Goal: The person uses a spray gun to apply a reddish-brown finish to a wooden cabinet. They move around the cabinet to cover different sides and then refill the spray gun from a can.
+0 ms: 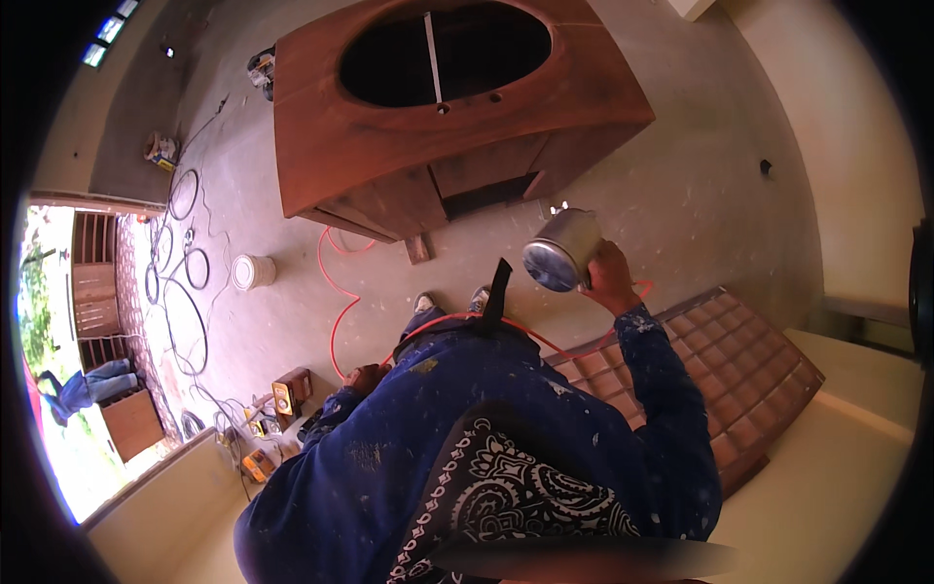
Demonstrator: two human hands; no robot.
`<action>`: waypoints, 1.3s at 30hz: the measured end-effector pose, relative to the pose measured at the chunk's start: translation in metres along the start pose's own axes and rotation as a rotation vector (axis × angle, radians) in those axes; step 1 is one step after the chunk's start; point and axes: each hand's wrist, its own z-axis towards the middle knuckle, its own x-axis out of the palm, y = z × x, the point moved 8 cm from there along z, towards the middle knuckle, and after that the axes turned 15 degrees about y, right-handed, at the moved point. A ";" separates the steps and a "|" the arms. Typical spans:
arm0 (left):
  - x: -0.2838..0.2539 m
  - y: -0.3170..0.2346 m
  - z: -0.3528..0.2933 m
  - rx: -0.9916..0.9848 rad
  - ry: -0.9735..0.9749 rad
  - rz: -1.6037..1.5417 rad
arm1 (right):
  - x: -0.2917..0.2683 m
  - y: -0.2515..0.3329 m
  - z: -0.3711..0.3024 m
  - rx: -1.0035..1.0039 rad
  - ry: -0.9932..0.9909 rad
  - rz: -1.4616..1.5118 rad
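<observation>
1. Blue clothing is worn by another person (97,384), seen outdoors at the far left.
2. Dark cables (206,321) are looped across the floor, with a white bucket (254,273) placed nearby.
3. The left hand (366,378) is held low beside the waist, its fingers curled at a red hose (334,331); whether the hose is firmly gripped cannot be told.
4. Ahead, at centre, a reddish-brown cabinet (379,146) is seen, its top cut by a large dark oval opening.
5. Right of centre, a silver metal cup (569,238) is held tilted, near the cabinet's front. The right hand (611,277) is closed on its right side; any handle is hidden. The step is judged to be one of holding the cup ready; for the next move, a steady wrist and a slack hose seem to be called for.
6. Beside the right forearm, a brown gridded panel (739,360) is laid out.
</observation>
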 end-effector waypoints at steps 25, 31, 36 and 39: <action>0.005 -0.011 -0.013 -0.172 -0.072 -0.418 | 0.074 0.003 0.046 -0.040 0.251 0.013; 0.003 -0.012 -0.023 -0.175 -0.101 -0.442 | 0.101 0.010 0.057 -0.041 0.372 -0.039; 0.019 -0.002 -0.013 -0.142 -0.142 -0.468 | 0.044 0.032 0.046 -0.143 0.082 -0.062; 0.026 0.000 -0.005 -0.154 -0.116 -0.420 | 0.031 0.040 0.044 -0.203 -0.018 -0.050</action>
